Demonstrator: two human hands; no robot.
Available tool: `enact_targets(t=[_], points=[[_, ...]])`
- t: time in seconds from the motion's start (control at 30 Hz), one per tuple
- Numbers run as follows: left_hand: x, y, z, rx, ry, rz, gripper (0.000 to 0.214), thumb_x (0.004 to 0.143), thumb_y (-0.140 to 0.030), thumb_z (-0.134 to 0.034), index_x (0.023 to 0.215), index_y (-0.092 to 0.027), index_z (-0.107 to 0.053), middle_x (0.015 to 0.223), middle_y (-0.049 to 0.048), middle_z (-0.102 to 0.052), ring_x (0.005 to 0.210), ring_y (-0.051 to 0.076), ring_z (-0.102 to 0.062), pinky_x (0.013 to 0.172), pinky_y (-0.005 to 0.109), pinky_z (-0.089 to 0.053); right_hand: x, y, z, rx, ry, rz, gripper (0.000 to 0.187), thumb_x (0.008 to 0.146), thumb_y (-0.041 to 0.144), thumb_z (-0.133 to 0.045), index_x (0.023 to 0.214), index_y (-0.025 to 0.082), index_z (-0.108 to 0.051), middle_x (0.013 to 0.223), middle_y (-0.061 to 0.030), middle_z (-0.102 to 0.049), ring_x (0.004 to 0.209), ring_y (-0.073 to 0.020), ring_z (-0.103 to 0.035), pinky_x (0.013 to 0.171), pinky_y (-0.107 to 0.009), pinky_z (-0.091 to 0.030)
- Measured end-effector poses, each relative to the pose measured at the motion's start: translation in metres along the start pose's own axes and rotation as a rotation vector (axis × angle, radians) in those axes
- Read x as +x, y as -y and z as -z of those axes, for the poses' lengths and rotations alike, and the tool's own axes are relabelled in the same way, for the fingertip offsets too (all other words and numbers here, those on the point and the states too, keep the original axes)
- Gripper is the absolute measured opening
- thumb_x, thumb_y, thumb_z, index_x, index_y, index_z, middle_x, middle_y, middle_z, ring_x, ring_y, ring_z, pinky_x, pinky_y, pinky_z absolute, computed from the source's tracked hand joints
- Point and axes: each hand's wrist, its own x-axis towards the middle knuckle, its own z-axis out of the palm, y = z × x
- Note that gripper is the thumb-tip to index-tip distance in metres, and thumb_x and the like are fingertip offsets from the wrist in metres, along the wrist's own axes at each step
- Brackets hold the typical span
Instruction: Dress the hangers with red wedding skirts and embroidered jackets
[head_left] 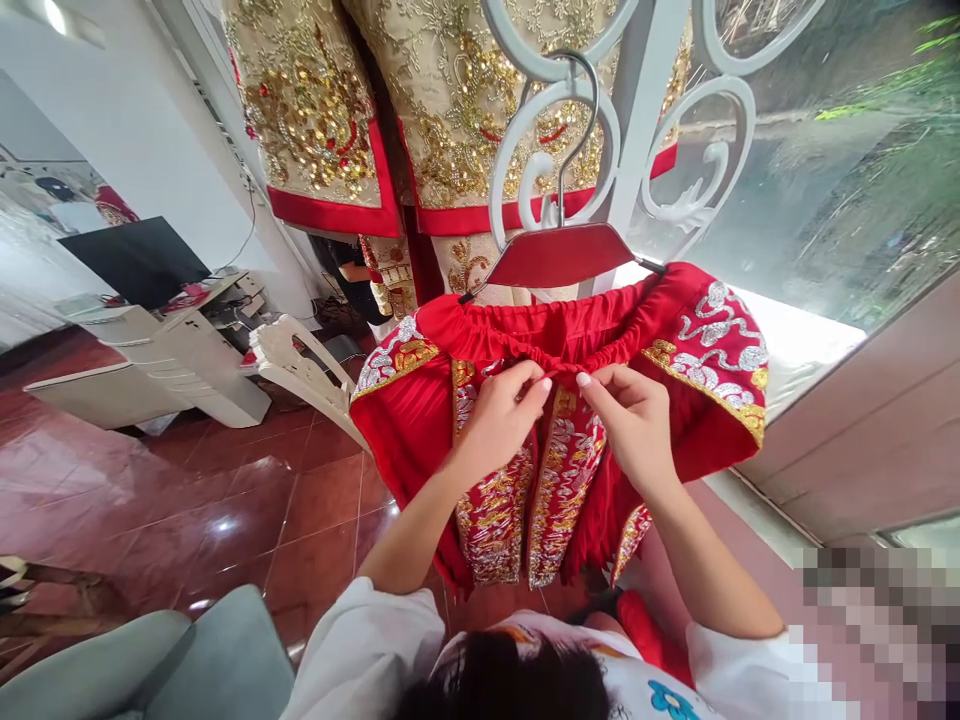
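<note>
A red embroidered garment (495, 500) with silver and gold patterns hangs in front of me on a red clothes hanger (559, 255). The hanger's metal hook loops over a white scrolled metal grille. My left hand (506, 415) pinches the garment's gathered red neckline at the front middle, thumb and forefinger together. From the other side my right hand (630, 415) pinches the same edge, its fingertips a little apart from the left ones. Below the hands, two embroidered front panels hang down side by side. What lies between my fingertips is mostly hidden.
Gold-beaded cream garments with red hems (330, 130) hang behind the grille (630, 110). At left stand a desk (202, 350) with a black monitor (139, 260) and a white chair (300, 370). A grey-green chair (217, 660) is at lower left, and a window at right.
</note>
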Motion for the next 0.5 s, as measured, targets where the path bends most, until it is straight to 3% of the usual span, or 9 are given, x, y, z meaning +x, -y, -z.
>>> enact_targets(t=[0.1,0.23,0.4,0.5], points=[[0.000,-0.021,0.016,-0.092,0.077,-0.028,0.034,0.086,-0.030,-0.048,0.057,-0.018,-0.035,0.052,-0.0061,-0.027,0.045,0.006,-0.027,0.044,0.020,-0.024,0.005,0.005,0.000,0.052,0.019,0.032,0.036,0.079,0.037,-0.065,0.055,0.014,-0.050,0.050,0.0038,-0.040,0.048,-0.0045,-0.030,0.046,-0.020,-0.024],[0.004,-0.045,0.034,0.136,-0.005,-0.215,0.050,0.086,-0.035,-0.053,0.050,-0.017,-0.024,0.050,-0.0055,-0.021,0.048,0.005,-0.020,0.046,0.023,-0.018,0.021,0.022,0.017,0.013,0.106,0.072,0.034,0.076,0.035,-0.069,0.053,0.015,-0.053,0.049,0.0029,-0.041,0.048,-0.0053,-0.032,0.046,-0.022,-0.024],[0.005,-0.037,0.051,0.457,-0.153,-0.322,0.050,0.087,-0.031,-0.053,0.047,-0.015,-0.027,0.047,-0.0057,-0.021,0.047,0.005,-0.020,0.046,0.024,-0.017,0.047,0.025,0.048,-0.078,0.195,0.031,0.039,0.072,0.037,-0.073,0.049,0.015,-0.050,0.047,0.0035,-0.032,0.046,-0.0045,-0.025,0.044,-0.023,-0.016],[-0.001,-0.030,0.054,0.434,-0.239,-0.313,0.033,0.085,-0.028,-0.055,0.055,-0.016,-0.047,0.047,-0.0068,-0.028,0.045,0.005,-0.024,0.045,0.022,-0.022,0.055,0.019,0.055,-0.018,0.247,-0.075,0.041,0.072,0.042,-0.072,0.051,0.015,-0.049,0.048,0.0042,-0.029,0.045,-0.0035,-0.023,0.043,-0.023,-0.013]])
